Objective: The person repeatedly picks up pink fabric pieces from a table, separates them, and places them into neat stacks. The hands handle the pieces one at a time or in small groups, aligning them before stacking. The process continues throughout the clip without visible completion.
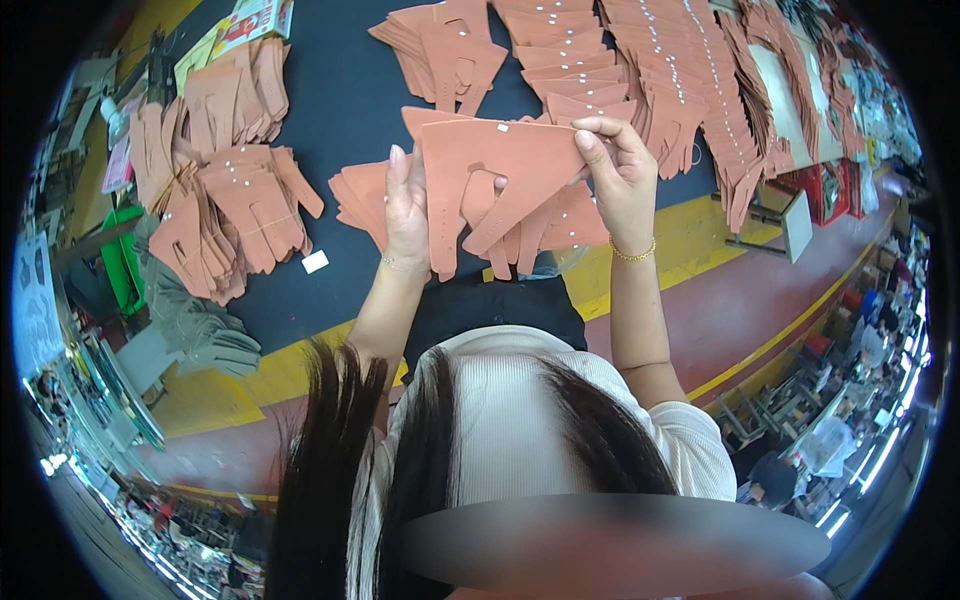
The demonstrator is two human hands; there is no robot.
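Note:
Both hands hold up a small bundle of salmon-coloured cut-out pieces (505,150), flat and leather-like, with a slot and long strap-like ends. A small white sticker (502,128) sits near their top edge. My left hand (405,210) grips the left edge, thumb upright, with its other fingers largely hidden. At the upper right corner, my right hand (620,170) pinches the pieces between thumb and fingers. Beneath and behind them lies a fanned pile of similar pieces (365,195) on the dark table (330,120), partly covered by the bundle.
More stickered piles fill the table's left side (245,195), far middle (445,45) and far right (650,70). A white slip (315,262) lies near the left piles. Grey-green gloves or cloth (205,325) hang by the near left edge. A stool (790,228) stands right.

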